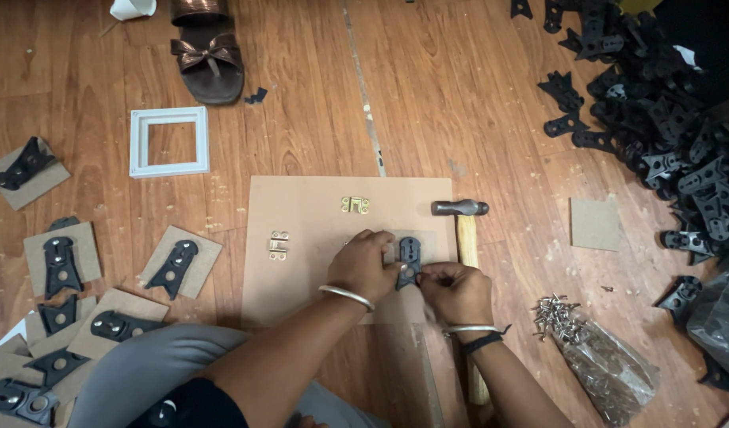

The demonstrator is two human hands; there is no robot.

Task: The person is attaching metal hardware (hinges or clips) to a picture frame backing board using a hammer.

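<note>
Fingertips [416,274] of both hands pinch a black metal bracket [409,260] lying on a small card square near the right edge of a large brown board [301,238] on the wooden floor [428,95]. Left hand [364,265], a silver bangle on its wrist, curls its fingers closed over the square and the bracket's left side; right hand [455,289], with a bangle and a dark band on its wrist, holds thumb and forefinger narrowly together at the bracket's lower end, though whether a small fastener sits between them cannot be told.

On the board, a small brass hinge [355,205] lies near the top edge and a second brass hinge [279,245] near the left edge, both well apart from the hands. A hammer [460,208] with a wooden handle lies just off the board's right edge, head toward the top, handle running down under the right forearm.

To the right, a clear bag of small metal nails [594,349] spills open on the floor, beside a loose card square [594,224] and a large heap of black brackets [665,111] filling the upper right corner. To the left, finished card squares with brackets [63,265] lie scattered, with a white square frame [168,142] and a brown sandal [208,55] beyond them.
</note>
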